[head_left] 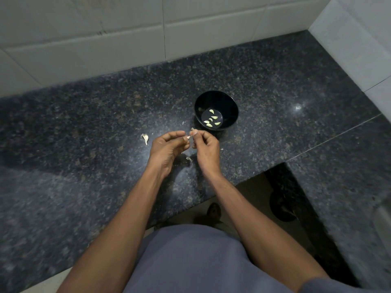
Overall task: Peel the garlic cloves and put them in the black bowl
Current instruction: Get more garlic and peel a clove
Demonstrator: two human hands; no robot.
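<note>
A black bowl (216, 110) holding peeled cloves (212, 118) is set mid-counter (275, 85). Near the front edge, a garlic clove (191, 134) is pinched between left hand (168, 145) and right hand (206, 148), fingers curled.

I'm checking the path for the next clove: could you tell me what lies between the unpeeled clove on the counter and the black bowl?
In the head view, a small skin scrap lies between the unpeeled clove and the black bowl; otherwise bare counter.

left hand (167, 145) — fingers curled, pinching | right hand (206, 148) — fingers curled, pinching | forearms converging
</note>
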